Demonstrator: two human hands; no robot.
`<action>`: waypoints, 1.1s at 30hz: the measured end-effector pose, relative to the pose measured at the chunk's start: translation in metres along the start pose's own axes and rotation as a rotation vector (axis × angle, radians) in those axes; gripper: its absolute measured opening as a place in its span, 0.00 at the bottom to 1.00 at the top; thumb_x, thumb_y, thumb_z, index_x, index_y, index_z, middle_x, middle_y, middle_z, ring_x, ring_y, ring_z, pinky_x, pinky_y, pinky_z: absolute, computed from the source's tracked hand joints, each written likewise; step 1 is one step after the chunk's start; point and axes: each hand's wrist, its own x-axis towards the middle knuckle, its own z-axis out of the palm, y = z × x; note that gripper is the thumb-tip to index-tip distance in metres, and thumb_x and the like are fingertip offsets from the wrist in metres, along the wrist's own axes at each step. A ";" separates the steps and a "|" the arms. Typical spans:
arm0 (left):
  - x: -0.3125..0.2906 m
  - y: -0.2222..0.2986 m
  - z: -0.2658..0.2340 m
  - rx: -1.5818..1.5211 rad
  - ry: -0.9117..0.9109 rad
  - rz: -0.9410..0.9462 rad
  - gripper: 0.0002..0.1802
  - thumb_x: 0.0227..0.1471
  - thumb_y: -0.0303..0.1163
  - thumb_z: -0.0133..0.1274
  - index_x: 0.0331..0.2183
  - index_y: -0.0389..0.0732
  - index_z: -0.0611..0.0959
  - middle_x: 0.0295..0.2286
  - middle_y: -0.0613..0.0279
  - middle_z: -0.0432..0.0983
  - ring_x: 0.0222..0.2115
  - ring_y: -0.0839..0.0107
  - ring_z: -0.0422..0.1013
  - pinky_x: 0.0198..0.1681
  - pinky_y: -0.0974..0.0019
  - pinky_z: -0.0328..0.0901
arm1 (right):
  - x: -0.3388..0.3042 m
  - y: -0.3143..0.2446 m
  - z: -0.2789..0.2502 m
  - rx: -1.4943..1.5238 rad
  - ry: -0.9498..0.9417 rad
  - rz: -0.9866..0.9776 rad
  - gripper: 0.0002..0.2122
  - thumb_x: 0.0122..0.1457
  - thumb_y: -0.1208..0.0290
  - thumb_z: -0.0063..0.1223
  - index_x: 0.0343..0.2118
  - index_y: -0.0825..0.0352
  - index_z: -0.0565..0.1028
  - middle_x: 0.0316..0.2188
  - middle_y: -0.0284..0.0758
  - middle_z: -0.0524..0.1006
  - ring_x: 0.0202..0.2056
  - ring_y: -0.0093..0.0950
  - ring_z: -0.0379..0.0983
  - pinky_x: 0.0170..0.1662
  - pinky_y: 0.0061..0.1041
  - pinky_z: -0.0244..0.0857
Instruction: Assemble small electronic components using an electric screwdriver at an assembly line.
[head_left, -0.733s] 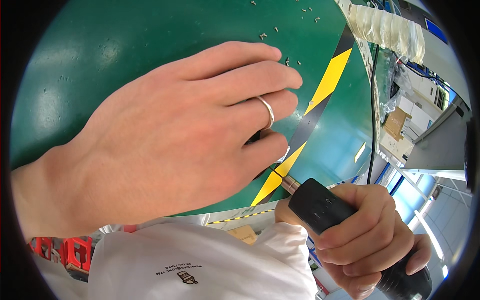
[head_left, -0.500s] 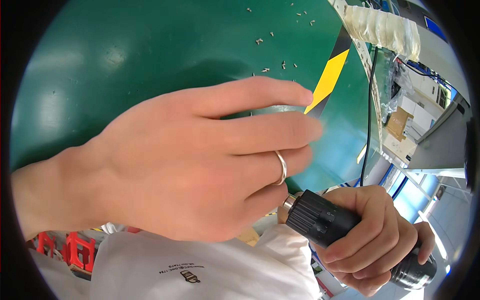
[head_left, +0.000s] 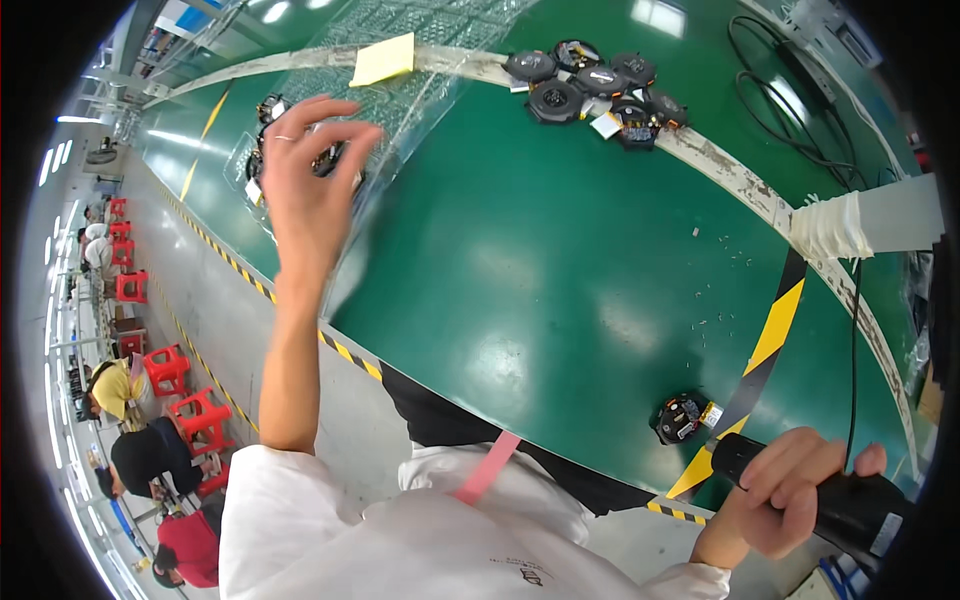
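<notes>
My left hand [head_left: 312, 185] is raised at the left over a clear plastic tray [head_left: 400, 110]. Its fingers curve apart, and nothing shows between them. Black round parts [head_left: 272, 108] lie in the tray, partly hidden behind that hand. At the lower right my right hand [head_left: 790, 490] is wrapped round a black electric screwdriver [head_left: 858, 515]. The tool's tip points left, close to a black round assembly [head_left: 680, 418] with circuitry and a pale tab, which sits on the green table [head_left: 560, 340]. Small loose screws [head_left: 735, 262] are scattered farther back on the right.
More black round parts [head_left: 556, 100] are heaped at the far side, across a worn pale strip. A yellow paper [head_left: 385, 60] lies by the tray. A wrapped post [head_left: 840, 228] and a black cable [head_left: 855, 340] stand at right. Several people and red stools [head_left: 205, 420] are at left.
My left hand has moved from close in front of the camera and beside the screwdriver's tip to the tray at the far left. The view has widened; the right hand still grips the screwdriver.
</notes>
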 end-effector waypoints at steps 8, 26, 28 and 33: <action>0.008 -0.010 -0.017 -0.193 -0.001 -0.151 0.06 0.52 0.30 0.66 0.33 0.40 0.90 0.41 0.62 0.82 0.49 0.64 0.72 0.54 0.60 0.65 | -0.001 -0.005 0.010 -0.028 -0.048 0.030 0.26 0.57 0.78 0.59 0.55 0.65 0.58 0.18 0.32 0.69 0.15 0.26 0.66 0.19 0.24 0.64; -0.056 0.219 0.039 -0.795 -0.754 0.589 0.25 0.47 0.33 0.66 0.48 0.42 0.83 0.51 0.62 0.73 0.54 0.57 0.68 0.56 0.53 0.65 | 0.006 -0.019 0.005 -0.113 -0.080 0.019 0.24 0.60 0.77 0.52 0.56 0.64 0.56 0.20 0.34 0.66 0.14 0.28 0.64 0.20 0.29 0.68; -0.055 0.230 0.040 -0.792 -0.752 0.602 0.24 0.46 0.33 0.66 0.48 0.41 0.83 0.48 0.62 0.73 0.52 0.59 0.69 0.54 0.55 0.66 | 0.004 -0.020 0.006 -0.133 -0.023 0.056 0.25 0.60 0.76 0.55 0.56 0.64 0.56 0.19 0.34 0.66 0.14 0.28 0.64 0.20 0.29 0.67; -0.052 0.255 0.039 -0.632 -0.714 0.714 0.18 0.43 0.31 0.64 0.40 0.40 0.83 0.38 0.64 0.73 0.44 0.65 0.71 0.47 0.62 0.68 | 0.004 -0.023 0.006 -0.110 -0.005 0.046 0.25 0.59 0.75 0.60 0.54 0.62 0.57 0.17 0.33 0.67 0.13 0.28 0.64 0.19 0.29 0.67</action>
